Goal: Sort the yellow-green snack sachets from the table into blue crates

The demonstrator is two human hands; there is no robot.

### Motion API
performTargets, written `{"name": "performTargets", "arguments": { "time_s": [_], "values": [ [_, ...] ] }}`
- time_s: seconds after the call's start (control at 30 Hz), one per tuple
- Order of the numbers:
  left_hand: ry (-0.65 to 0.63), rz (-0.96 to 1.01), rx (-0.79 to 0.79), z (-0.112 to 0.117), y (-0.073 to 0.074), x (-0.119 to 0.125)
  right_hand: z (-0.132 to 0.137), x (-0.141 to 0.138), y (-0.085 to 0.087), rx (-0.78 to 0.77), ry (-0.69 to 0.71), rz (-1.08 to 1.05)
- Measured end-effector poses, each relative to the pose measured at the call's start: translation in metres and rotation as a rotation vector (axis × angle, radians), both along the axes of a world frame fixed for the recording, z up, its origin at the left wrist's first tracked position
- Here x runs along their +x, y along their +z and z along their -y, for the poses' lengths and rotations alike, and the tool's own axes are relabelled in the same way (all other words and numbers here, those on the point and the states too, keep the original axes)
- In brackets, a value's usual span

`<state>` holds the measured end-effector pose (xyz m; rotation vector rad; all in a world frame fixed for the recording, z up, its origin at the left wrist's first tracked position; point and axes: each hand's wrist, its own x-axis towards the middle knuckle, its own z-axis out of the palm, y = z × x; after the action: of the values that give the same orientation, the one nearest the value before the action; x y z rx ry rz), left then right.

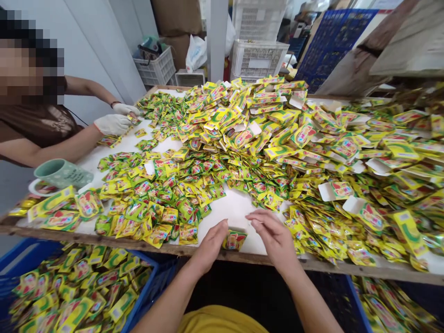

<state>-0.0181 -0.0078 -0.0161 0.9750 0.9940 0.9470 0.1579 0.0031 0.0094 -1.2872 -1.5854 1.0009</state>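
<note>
Close to the table's front edge, my left hand (210, 246) closes its thumb and fingers on a small yellow-and-green packet (235, 241) with a red fruit print. Whether it is one packet or a few stacked together I cannot tell. Just to the right, my right hand (275, 238) hovers over the white tabletop (231, 206) with its fingers bent and slightly apart, nothing visible in them. Loose packets (152, 203) lie heaped left of my hands. More packets (312, 231) spread to the right, and a tall pile of printed small boxes (239, 118), some with open flaps, rises behind.
A co-worker's gloved hands (113, 124) handle a packet at the far left. A green mug (62, 173) stands near the left edge. Below the table, a blue crate (149, 273) holds filled boxes, and another blue crate (359, 300) sits at the right. White crates (258, 58) stand behind.
</note>
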Motion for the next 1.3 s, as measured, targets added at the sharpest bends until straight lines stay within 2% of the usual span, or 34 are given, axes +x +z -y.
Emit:
{"name": "performTargets", "arguments": {
  "time_s": [0.07,0.13,0.17,0.23,0.33,0.4,0.47,0.63,0.77,0.87,0.97,1.13,1.23,1.3],
  "values": [
    [-0.003,0.059,-0.065,0.0,0.005,-0.002,0.005,-0.003,-0.008,-0.231,-0.076,-0.2],
    [-0.038,0.049,-0.084,-0.004,0.011,-0.005,0.008,-0.009,-0.012,-0.422,-0.026,-0.295],
    [-0.051,0.011,-0.075,-0.006,0.014,-0.007,0.008,-0.013,-0.013,-0.457,-0.003,-0.308],
    [-0.022,-0.093,-0.033,-0.012,0.018,-0.01,0.006,-0.019,-0.011,-0.407,-0.006,-0.294],
    [0.135,-0.218,0.037,-0.017,0.018,-0.014,0.002,-0.022,-0.007,-0.251,-0.018,-0.29],
    [0.208,-0.262,0.087,-0.018,0.013,-0.015,-0.002,-0.022,-0.007,-0.235,-0.029,-0.311],
    [0.229,-0.297,0.144,-0.017,0.009,-0.015,-0.004,-0.02,-0.008,-0.277,-0.041,-0.329],
    [0.194,-0.305,0.219,-0.016,0.006,-0.009,-0.006,-0.02,-0.012,-0.353,-0.079,-0.378],
    [0.118,-0.336,0.357,-0.021,0.007,-0.006,-0.007,-0.02,-0.015,-0.36,-0.09,-0.414],
    [0.112,-0.312,0.438,-0.023,0.007,-0.009,-0.006,-0.019,-0.018,-0.293,-0.054,-0.4],
    [0.069,-0.312,0.473,-0.022,0.007,-0.015,-0.002,-0.018,-0.024,-0.165,-0.013,-0.297],
    [0.019,-0.277,0.42,-0.015,-0.001,-0.016,0.01,-0.014,-0.027,0.036,-0.016,-0.133],
    [0.027,-0.283,0.396,-0.008,-0.003,-0.013,0.002,-0.008,-0.022,0.005,-0.011,-0.108],
    [0.103,-0.357,0.408,-0.002,0.006,-0.018,-0.014,-0.014,-0.019,-0.031,-0.048,-0.071]
  ]
}}
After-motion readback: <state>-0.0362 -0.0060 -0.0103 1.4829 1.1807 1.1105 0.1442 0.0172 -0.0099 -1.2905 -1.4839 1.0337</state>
